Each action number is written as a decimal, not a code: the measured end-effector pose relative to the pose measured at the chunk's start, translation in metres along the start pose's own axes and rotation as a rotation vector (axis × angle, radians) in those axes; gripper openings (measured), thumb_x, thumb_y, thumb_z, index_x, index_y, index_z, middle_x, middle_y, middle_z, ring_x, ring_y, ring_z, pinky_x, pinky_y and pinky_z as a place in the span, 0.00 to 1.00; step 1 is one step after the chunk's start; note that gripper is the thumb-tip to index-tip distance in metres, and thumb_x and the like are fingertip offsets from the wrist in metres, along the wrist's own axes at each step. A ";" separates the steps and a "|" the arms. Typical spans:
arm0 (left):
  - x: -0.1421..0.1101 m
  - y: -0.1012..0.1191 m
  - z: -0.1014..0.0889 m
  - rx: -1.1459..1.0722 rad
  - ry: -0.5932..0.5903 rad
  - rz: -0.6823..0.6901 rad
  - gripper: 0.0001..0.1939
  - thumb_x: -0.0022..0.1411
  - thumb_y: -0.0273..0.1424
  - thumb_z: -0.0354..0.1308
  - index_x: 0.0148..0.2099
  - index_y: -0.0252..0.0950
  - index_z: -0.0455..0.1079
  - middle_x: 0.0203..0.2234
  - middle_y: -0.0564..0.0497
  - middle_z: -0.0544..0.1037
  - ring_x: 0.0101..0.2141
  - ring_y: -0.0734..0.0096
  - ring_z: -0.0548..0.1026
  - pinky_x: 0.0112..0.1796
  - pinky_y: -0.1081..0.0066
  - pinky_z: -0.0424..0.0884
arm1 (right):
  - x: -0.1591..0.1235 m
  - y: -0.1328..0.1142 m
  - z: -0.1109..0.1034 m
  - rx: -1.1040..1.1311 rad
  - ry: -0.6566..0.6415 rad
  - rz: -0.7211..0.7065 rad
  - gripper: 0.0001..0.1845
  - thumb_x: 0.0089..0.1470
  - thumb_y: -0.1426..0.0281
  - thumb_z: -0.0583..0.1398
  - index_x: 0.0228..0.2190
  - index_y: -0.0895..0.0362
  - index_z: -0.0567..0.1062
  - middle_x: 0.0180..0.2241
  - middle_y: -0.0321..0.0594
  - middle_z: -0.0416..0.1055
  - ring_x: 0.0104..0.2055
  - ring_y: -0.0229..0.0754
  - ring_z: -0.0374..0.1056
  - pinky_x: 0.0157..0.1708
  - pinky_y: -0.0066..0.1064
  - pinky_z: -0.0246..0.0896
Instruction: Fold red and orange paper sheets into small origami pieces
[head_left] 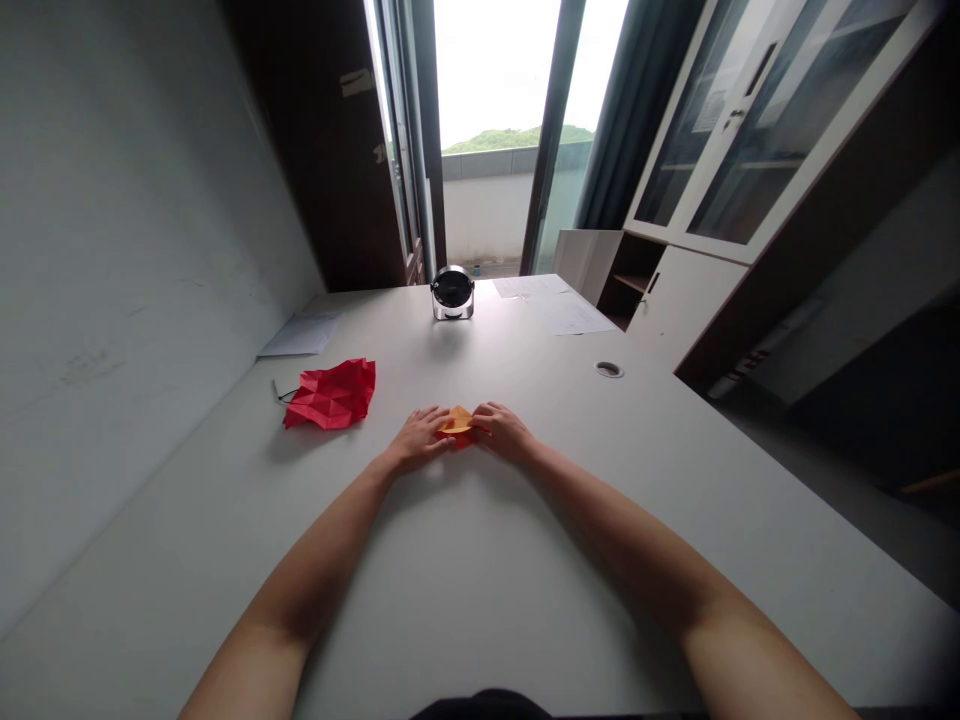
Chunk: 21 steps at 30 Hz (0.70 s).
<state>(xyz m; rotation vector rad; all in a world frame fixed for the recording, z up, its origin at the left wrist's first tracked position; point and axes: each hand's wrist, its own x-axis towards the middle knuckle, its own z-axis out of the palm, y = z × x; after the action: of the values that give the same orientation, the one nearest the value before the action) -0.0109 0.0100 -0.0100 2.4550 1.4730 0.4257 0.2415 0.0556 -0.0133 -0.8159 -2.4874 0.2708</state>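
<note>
A small folded orange paper (457, 421) lies on the white table (480, 560), between my two hands. My left hand (417, 438) rests on its left side with fingers pressed down on it. My right hand (504, 428) covers its right side, fingers curled onto the paper. Both forearms reach straight forward across the table. Part of the paper is hidden under my fingers.
A crumpled red folded paper (332, 394) lies to the left, with a thin dark cord beside it. A small round black-and-silver device (453, 291) stands farther back. Paper sheets (559, 308) lie at the far right and another sheet (301, 334) by the left wall. A cable hole (609, 369) is at right.
</note>
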 end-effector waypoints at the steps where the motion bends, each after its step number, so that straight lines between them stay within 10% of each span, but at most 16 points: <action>1: 0.000 0.000 -0.001 -0.011 0.008 0.014 0.28 0.69 0.51 0.48 0.65 0.45 0.65 0.66 0.48 0.63 0.66 0.55 0.56 0.65 0.51 0.49 | 0.000 0.000 0.000 0.010 0.002 0.002 0.10 0.63 0.67 0.58 0.38 0.52 0.81 0.39 0.42 0.75 0.41 0.42 0.67 0.47 0.33 0.61; 15: 0.000 0.004 -0.001 -0.115 0.219 0.016 0.08 0.65 0.34 0.56 0.37 0.41 0.76 0.41 0.49 0.79 0.45 0.61 0.72 0.50 0.62 0.70 | 0.001 0.007 0.005 0.007 0.045 0.194 0.17 0.65 0.64 0.57 0.27 0.54 0.78 0.33 0.40 0.73 0.37 0.42 0.65 0.41 0.32 0.59; 21: 0.000 0.010 -0.002 -0.026 0.226 -0.058 0.09 0.61 0.34 0.59 0.44 0.40 0.75 0.40 0.48 0.76 0.46 0.59 0.71 0.50 0.60 0.70 | 0.001 -0.003 0.004 -0.169 0.073 0.302 0.08 0.60 0.64 0.61 0.34 0.54 0.77 0.35 0.43 0.73 0.40 0.46 0.65 0.44 0.35 0.59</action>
<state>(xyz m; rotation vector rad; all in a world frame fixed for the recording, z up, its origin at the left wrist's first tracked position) -0.0032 0.0049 -0.0049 2.4016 1.6078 0.7266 0.2373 0.0537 -0.0156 -1.2515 -2.3372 0.1324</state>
